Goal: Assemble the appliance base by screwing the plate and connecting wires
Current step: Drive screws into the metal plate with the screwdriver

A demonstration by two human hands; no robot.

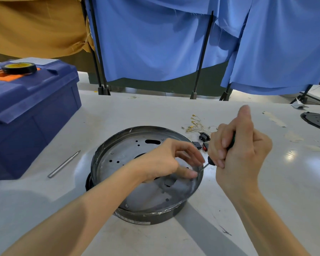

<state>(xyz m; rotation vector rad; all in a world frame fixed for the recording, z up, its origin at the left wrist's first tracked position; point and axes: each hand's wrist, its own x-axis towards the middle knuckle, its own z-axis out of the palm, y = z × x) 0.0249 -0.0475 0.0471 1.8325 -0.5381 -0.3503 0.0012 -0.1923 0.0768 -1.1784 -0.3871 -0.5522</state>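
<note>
Base (155, 218) is sitting mid-table, plate (118, 154) inside. Our left hand (161, 161) is curling loosely over its right edge; we can't tell if it's holding anything. Our right hand (242, 152) is fisting a screwdriver (211, 160), tip there. Wires (196, 125) are lying just beyond.

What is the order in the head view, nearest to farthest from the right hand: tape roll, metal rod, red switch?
1. red switch, beside the right hand.
2. metal rod, left on the table.
3. tape roll, far left on the toolbox.
</note>
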